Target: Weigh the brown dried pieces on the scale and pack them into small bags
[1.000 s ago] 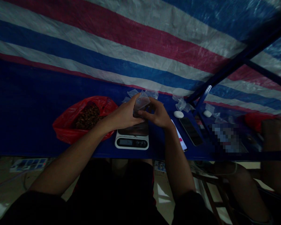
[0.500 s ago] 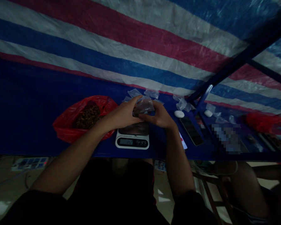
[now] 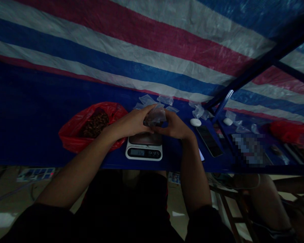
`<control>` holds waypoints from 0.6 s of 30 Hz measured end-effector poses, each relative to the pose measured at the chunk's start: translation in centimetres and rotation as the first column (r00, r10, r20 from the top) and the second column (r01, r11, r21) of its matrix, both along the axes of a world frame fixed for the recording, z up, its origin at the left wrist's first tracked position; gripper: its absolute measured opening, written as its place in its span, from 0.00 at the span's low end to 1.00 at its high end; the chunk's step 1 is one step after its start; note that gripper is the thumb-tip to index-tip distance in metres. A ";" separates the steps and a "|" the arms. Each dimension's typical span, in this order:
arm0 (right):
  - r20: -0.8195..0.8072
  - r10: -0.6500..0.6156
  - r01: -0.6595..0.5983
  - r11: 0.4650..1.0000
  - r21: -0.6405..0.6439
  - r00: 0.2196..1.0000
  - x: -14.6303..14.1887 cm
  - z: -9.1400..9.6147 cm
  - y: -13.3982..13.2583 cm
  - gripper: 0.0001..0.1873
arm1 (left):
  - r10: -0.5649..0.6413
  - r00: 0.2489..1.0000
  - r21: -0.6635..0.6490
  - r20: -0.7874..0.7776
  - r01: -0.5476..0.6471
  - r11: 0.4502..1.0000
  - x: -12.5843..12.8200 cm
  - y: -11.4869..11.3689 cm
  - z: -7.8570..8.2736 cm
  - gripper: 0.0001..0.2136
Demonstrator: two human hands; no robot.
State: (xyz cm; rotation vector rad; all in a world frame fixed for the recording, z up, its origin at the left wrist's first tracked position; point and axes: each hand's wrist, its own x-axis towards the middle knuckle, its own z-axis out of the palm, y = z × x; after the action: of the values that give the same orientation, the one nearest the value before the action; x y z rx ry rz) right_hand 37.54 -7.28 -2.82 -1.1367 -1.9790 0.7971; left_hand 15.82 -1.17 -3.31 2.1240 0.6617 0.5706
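Observation:
Between my two hands is a small clear plastic bag (image 3: 157, 114) with something dark in its lower part. My left hand (image 3: 135, 122) curves round its left side, thumb low and fingers raised. On the other side my right hand (image 3: 176, 125) grips it, thumb pointing inward. Below the hands lies the dark plate of a white digital scale (image 3: 144, 153), its lit readout facing me. Whether the bag rests on the plate I cannot tell. Left of the scale stands an open red plastic bag (image 3: 71, 132) with small brown pieces (image 3: 96, 124), partly behind my left forearm.
Several empty clear bags (image 3: 147, 100) lie behind my hands. To the right are a white oval case (image 3: 195, 122) and a dark phone (image 3: 209, 141). A blue metal post (image 3: 223, 103) rises beyond them. Another person's leg (image 3: 271, 202) shows at the lower right.
The scale's readout shows different digits, seemingly higher. My hands hold nearly the same pose around the clear bag, and the whole view has shifted slightly.

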 end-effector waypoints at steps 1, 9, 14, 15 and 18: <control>0.000 0.002 -0.002 1.000 -0.005 1.000 0.0 -0.1 0.0 0.21 | -0.002 1.000 0.004 -0.007 0.002 1.000 0.0 0.0 -0.1 0.43; -0.021 -0.020 0.019 0.999 -0.039 1.000 0.1 -0.8 0.4 0.24 | -0.006 0.998 0.065 -0.065 0.011 0.998 -0.5 0.1 0.2 0.50; -0.033 -0.037 0.034 0.994 -0.100 0.999 0.1 -0.8 0.5 0.24 | 0.073 0.991 0.053 -0.114 -0.068 0.996 -1.0 0.1 1.5 0.40; -0.044 -0.044 0.039 0.993 -0.109 0.998 0.1 -0.8 0.5 0.25 | 0.085 0.990 0.063 -0.114 -0.079 0.995 -1.1 0.1 1.6 0.38; -0.058 -0.058 0.050 0.991 -0.126 0.997 0.0 -1.0 0.6 0.25 | 0.111 0.988 0.096 -0.110 -0.101 0.990 -0.9 0.3 1.2 0.36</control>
State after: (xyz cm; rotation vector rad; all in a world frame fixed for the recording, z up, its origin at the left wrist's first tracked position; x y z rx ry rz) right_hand 37.51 -6.66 -3.87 -1.2181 -1.8620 0.9267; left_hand 14.87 -0.92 -2.07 2.2286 0.8313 0.5477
